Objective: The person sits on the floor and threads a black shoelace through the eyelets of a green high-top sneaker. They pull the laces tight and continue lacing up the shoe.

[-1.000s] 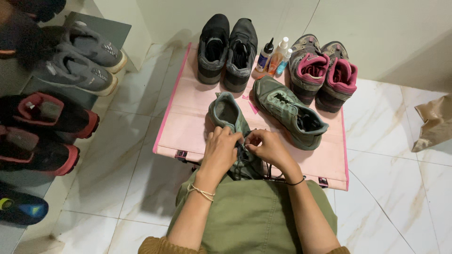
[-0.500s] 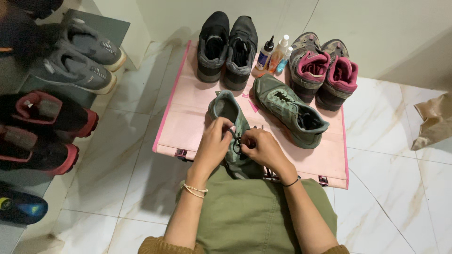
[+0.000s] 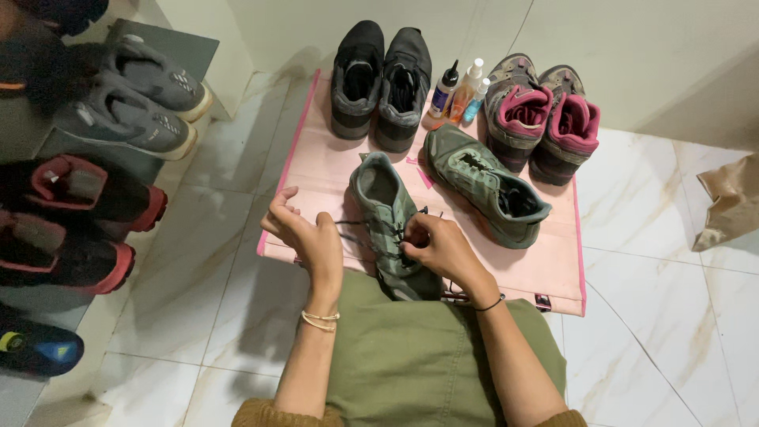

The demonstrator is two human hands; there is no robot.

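Note:
A grey-green sneaker (image 3: 385, 207) lies on a pink mat (image 3: 316, 170), its toe toward my green-trousered lap. My left hand (image 3: 304, 235) is to the left of the shoe and pinches a dark lace, drawn taut sideways from the eyelets. My right hand (image 3: 439, 243) grips the laces over the shoe's tongue, fingers closed. The matching sneaker (image 3: 482, 182) lies apart at the right on the mat.
At the back of the mat stand a black pair (image 3: 381, 83), three small bottles (image 3: 460, 92) and a grey-pink pair (image 3: 541, 115). Grey (image 3: 134, 103), black-red (image 3: 71, 221) and blue (image 3: 35, 348) shoes line the left. A brown paper bag (image 3: 731, 202) lies at the right on the marble floor.
My left hand has moved out to the left, pulling the lace away from the shoe. The right hand stays on the laces. The view has shifted slightly.

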